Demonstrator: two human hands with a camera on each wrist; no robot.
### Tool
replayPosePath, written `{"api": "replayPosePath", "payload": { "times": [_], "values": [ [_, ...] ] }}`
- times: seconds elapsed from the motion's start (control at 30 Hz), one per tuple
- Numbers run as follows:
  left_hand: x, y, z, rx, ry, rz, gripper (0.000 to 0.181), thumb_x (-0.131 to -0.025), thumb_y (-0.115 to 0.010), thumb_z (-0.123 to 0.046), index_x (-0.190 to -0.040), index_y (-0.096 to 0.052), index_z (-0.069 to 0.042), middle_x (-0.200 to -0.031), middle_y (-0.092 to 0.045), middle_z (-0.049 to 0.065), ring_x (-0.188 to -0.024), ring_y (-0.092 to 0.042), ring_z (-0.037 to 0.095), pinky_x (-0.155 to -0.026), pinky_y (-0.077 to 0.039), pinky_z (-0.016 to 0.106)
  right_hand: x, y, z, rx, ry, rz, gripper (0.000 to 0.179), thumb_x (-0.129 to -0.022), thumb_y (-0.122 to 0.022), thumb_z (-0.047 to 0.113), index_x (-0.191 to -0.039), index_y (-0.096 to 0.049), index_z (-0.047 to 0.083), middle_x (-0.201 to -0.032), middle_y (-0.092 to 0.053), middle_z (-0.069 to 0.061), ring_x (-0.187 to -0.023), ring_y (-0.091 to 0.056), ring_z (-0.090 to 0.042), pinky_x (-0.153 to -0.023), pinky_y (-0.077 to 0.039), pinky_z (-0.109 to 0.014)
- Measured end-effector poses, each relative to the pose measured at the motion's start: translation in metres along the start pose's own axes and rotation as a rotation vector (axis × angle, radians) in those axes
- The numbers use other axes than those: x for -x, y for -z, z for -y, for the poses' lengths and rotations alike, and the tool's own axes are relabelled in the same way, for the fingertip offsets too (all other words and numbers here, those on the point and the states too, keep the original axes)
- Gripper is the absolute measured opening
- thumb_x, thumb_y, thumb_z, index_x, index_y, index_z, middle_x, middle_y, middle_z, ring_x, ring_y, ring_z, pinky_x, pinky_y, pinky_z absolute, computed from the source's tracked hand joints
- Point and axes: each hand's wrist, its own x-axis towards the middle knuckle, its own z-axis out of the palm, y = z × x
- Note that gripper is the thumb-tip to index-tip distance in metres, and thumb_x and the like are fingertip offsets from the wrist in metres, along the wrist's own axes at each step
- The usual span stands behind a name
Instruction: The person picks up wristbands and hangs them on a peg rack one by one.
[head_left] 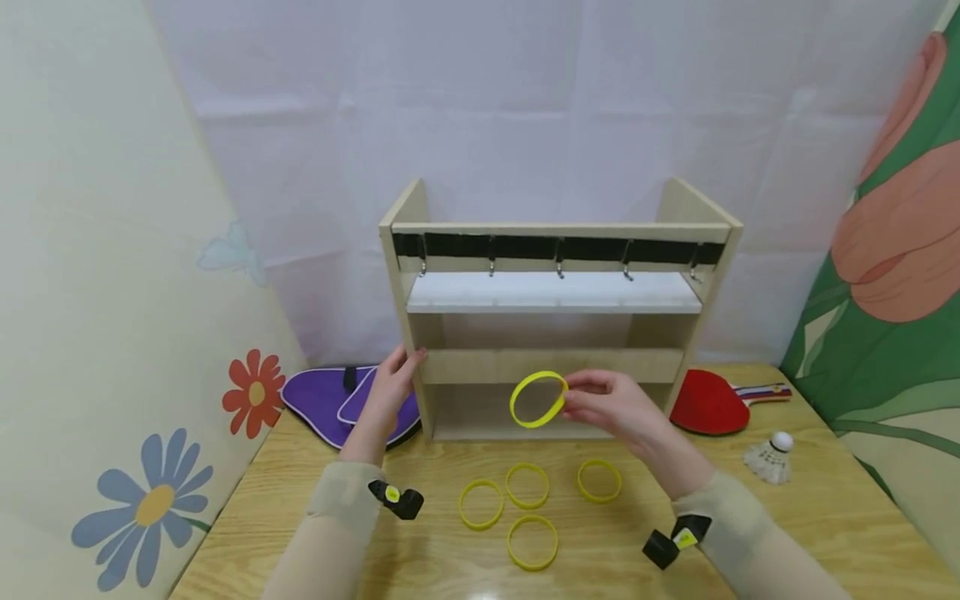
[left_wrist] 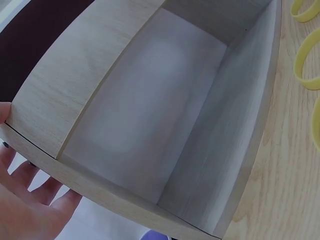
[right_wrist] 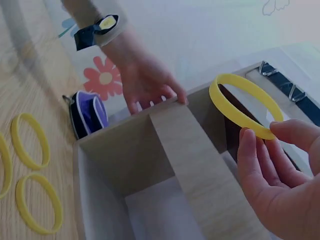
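Note:
My right hand (head_left: 618, 404) pinches a yellow ring (head_left: 537, 400) between thumb and fingers, in front of a small wooden shelf rack (head_left: 562, 367). In the right wrist view the ring (right_wrist: 245, 105) is tilted and touches none of the hooks (right_wrist: 295, 92). My left hand (head_left: 390, 383) grips the rack's left side panel, thumb at the front edge and fingers on the outer face, as the left wrist view of the hand (left_wrist: 30, 200) shows. Several more yellow rings (head_left: 532, 543) lie flat on the wooden table in front of the rack.
Metal hooks (head_left: 559, 258) line a black strip across the rack's upper front. A purple paddle case (head_left: 315, 404) lies left of the rack. At its right are a red table tennis paddle (head_left: 708, 404) and a shuttlecock (head_left: 771, 458). A white cloth (head_left: 525, 108) hangs behind.

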Motion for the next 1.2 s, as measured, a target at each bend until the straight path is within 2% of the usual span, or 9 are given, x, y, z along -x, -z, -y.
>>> {"api": "replayPosePath", "payload": {
  "times": [0.17, 0.47, 0.63, 0.77, 0.9, 1.03, 1.2],
  "values": [
    [0.001, -0.002, -0.001, 0.017, 0.007, -0.009, 0.052, -0.104, -0.048, -0.027, -0.154, -0.037, -0.02, -0.148, -0.047, 0.017, -0.124, -0.05, 0.026, -0.112, -0.036, 0.043, -0.006, -0.016, 0.011, -0.026, 0.011, 0.016, 0.042, -0.093, -0.059, -0.005, -0.13, -0.045, -0.021, -0.094, -0.07, -0.004, -0.086, -0.07, -0.014, -0.081, -0.057, -0.026],
    [-0.002, -0.004, 0.001, -0.004, -0.023, -0.033, 0.049, -0.103, -0.047, -0.025, -0.151, -0.042, -0.016, -0.14, -0.052, 0.02, -0.103, -0.056, 0.01, -0.105, -0.042, 0.041, -0.015, -0.044, 0.029, -0.077, 0.091, 0.015, 0.035, -0.093, -0.058, -0.006, -0.125, -0.05, -0.017, -0.097, -0.069, -0.004, -0.086, -0.07, -0.015, -0.082, -0.057, -0.026],
    [-0.001, -0.004, 0.002, 0.0, -0.028, -0.041, 0.048, -0.103, -0.047, -0.025, -0.151, -0.043, -0.017, -0.14, -0.053, 0.018, -0.101, -0.057, 0.007, -0.103, -0.042, 0.038, -0.019, -0.06, 0.037, -0.113, 0.12, 0.019, 0.031, -0.094, -0.059, -0.004, -0.123, -0.053, -0.013, -0.099, -0.069, -0.005, -0.089, -0.07, -0.015, -0.083, -0.057, -0.027],
    [-0.001, -0.004, 0.002, -0.001, -0.031, -0.058, 0.047, -0.103, -0.048, -0.025, -0.148, -0.046, -0.017, -0.132, -0.058, 0.014, -0.096, -0.059, 0.005, -0.095, -0.045, 0.031, -0.024, -0.073, 0.043, -0.166, 0.129, 0.019, 0.025, -0.095, -0.056, -0.006, -0.119, -0.056, -0.01, -0.095, -0.068, -0.004, -0.087, -0.069, -0.015, -0.083, -0.057, -0.028],
    [-0.001, -0.004, 0.003, -0.001, -0.035, -0.066, 0.045, -0.102, -0.049, -0.025, -0.147, -0.048, -0.016, -0.123, -0.061, 0.008, -0.094, -0.06, 0.004, -0.09, -0.047, 0.027, -0.03, -0.085, 0.048, -0.2, 0.138, 0.004, 0.028, -0.095, -0.054, -0.007, -0.123, -0.053, -0.013, -0.092, -0.067, -0.003, -0.087, -0.069, -0.014, -0.083, -0.057, -0.027],
    [-0.002, -0.003, 0.003, -0.003, -0.038, -0.068, 0.045, -0.102, -0.048, -0.024, -0.147, -0.048, -0.015, -0.125, -0.06, 0.011, -0.096, -0.059, 0.006, -0.091, -0.046, 0.028, -0.038, -0.096, 0.052, -0.232, 0.159, -0.013, 0.038, -0.096, -0.052, -0.008, -0.132, -0.045, -0.018, -0.093, -0.066, -0.003, -0.087, -0.068, -0.013, -0.083, -0.057, -0.025],
    [-0.001, -0.005, 0.003, -0.008, -0.032, -0.064, 0.046, -0.102, -0.048, -0.025, -0.148, -0.046, -0.018, -0.134, -0.056, 0.017, -0.1, -0.057, 0.008, -0.098, -0.043, 0.034, -0.049, -0.11, 0.054, -0.276, 0.17, -0.058, 0.04, -0.096, -0.053, -0.009, -0.134, -0.046, -0.017, -0.096, -0.065, -0.005, -0.084, -0.069, -0.012, -0.081, -0.057, -0.023]
  ]
}}
